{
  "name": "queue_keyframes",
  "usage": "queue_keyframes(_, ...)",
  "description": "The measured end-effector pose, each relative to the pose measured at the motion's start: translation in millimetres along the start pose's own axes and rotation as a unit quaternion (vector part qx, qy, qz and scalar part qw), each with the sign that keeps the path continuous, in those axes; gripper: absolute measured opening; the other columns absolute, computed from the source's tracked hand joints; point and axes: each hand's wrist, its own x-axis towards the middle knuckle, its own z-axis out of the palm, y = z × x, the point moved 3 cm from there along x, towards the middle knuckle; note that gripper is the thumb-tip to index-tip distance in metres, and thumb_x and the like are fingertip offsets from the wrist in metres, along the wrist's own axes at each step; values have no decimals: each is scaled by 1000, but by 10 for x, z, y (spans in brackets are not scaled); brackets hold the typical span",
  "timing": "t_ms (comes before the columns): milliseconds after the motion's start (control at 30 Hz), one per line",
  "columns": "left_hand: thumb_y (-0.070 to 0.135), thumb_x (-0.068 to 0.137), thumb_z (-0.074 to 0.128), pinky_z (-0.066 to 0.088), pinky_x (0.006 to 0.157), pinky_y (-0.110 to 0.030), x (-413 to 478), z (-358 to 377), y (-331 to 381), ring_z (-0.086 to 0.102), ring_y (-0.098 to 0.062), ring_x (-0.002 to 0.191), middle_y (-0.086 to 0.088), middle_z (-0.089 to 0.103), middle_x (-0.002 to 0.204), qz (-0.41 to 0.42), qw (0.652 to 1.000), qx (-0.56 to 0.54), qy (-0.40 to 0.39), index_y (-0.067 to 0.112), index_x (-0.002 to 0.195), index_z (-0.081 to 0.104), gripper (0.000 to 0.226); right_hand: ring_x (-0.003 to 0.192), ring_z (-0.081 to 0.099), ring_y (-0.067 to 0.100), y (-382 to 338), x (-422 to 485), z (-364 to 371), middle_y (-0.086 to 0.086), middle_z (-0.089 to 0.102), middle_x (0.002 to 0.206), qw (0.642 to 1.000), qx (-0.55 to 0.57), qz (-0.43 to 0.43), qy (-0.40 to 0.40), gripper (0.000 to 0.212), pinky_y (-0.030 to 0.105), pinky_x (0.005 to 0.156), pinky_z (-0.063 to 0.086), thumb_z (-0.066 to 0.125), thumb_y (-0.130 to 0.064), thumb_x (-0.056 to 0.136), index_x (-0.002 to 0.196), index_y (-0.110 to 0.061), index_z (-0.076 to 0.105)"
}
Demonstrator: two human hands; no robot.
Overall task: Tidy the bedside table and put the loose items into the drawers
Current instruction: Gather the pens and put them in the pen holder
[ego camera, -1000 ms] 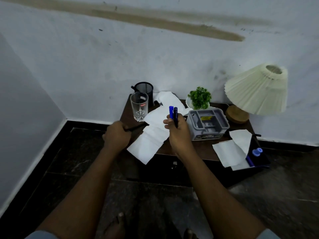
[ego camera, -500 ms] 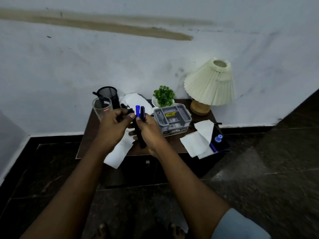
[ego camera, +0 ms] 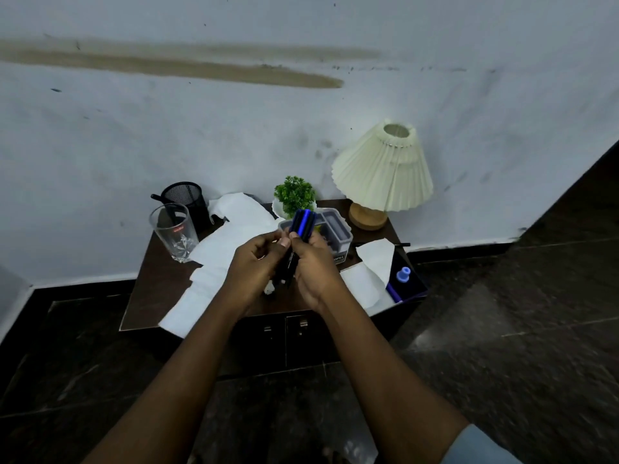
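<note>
Over bedside table (ego camera: 160, 283) front edge: R hand (ego camera: 315, 266) fingers curled round pens (ego camera: 303, 222), bundle upright; L hand (ego camera: 254, 266) thumb + fingers pinch same bundle. Risk: loose bundle, pen slips to floor. Drawers (ego camera: 268, 339) closed, no free hand.

The person is wearing a pale blue-grey sleeve (ego camera: 480, 445) on the right arm, its fabric edge showing only at the lower right corner of the view and ending high up, so the forearm is running bare from there to the right hand (ego camera: 316, 267). The left arm is showing bare along its whole visible length to the left hand (ego camera: 253, 267). A short, trimmed nail is showing on the left fingers (ego camera: 284, 243).
</note>
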Motion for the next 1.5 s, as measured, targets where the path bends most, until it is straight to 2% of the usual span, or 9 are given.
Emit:
queue_keyframes(333,30,87,73,56,79,-40,-100,-37,-11,73,-22,85,-2,76,93,59,990,111,-63,29,96,74,9,88,63,25,-80,-52,112,3,67,106,991,126,19,-50,21,40,72,57,48,-14,106,114,-15,68)
queue_keyframes(567,11,107,52,53,83,-34,-85,-223,1,67,-18,88,-9,73,95,43,991,111,-61,7,107,67,15,95,68,12,-40,-90,271,-1,73,110,995,24,-9,-93,27,24,77,55,50,-10,105,116,-25,70)
queue_keyframes(667,10,109,46,55,74,-31,-48,-524,28,62,-18,72,-9,65,81,23,999,21,6,4,101,59,16,123,61,22,-76,-32,215,10,64,131,992,-107,-58,-40,33,37,101,49,54,0,100,131,-12,59)
queue_keyframes(900,22,110,48,47,59,-23,-23,-1408,-116,51,-10,63,1,57,75,-16,989,-51,141,18,106,63,16,90,62,1,-352,-30,183,-20,63,89,824,-432,-345,126,21,22,77,52,60,-16,95,114,-23,64)
queue_keyframes(967,20,110,48,49,59,-21,-42,-1518,-138,52,-6,61,3,58,74,-9,985,-62,162,19,105,63,16,107,61,13,-253,99,401,-3,66,112,806,-500,-316,13,34,33,90,51,64,-22,94,128,-19,59)
queue_keyframes(1033,18,110,47,51,56,-17,-72,-1621,-144,55,-3,60,2,60,75,10,979,-44,200,20,102,62,17,135,45,33,17,223,612,11,49,147,722,-650,-210,-110,70,47,109,40,71,-43,90,150,-23,42)
queue_keyframes(1200,21,109,49,52,55,-15,-113,-1777,-158,57,0,57,4,62,72,22,966,-35,256,20,94,62,19,154,-1,45,644,282,817,10,-1,170,562,-801,-98,-182,116,66,117,16,71,-71,76,160,-39,-2)
queue_keyframes(1400,26,106,54,51,53,-18,-58,-1747,-249,57,0,58,11,65,67,29,971,-30,235,24,99,66,14,133,44,38,703,351,812,8,40,152,559,-805,-154,-128,76,53,103,39,65,-53,89,153,-26,32)
queue_keyframes(1500,34,104,54,52,58,-20,-57,-1703,-253,60,0,61,11,67,71,39,977,-10,209,37,100,68,14,123,53,35,635,385,796,5,56,139,605,-769,-155,-135,51,48,102,45,62,-47,94,139,-25,55)
